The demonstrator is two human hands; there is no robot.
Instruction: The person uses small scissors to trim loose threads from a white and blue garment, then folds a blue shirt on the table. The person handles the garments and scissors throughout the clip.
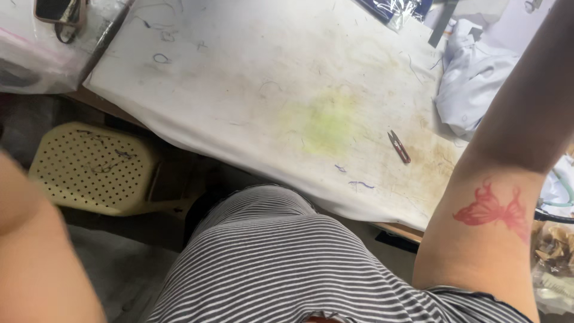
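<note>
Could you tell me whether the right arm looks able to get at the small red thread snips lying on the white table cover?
Probably yes. The thread snips lie alone on a bare patch of the white table cover, just beside the right arm, which passes above them toward the far side. Nothing covers them. The hand itself is out of view.

Sewing workshop – stained padded table (251, 78), thread snips (399, 146), loose threads, white garments (472, 78)

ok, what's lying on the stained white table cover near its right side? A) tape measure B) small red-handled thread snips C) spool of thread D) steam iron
B: small red-handled thread snips lie alone on the white table cover, just right of its yellow-green stain, with no hand touching them.
</note>
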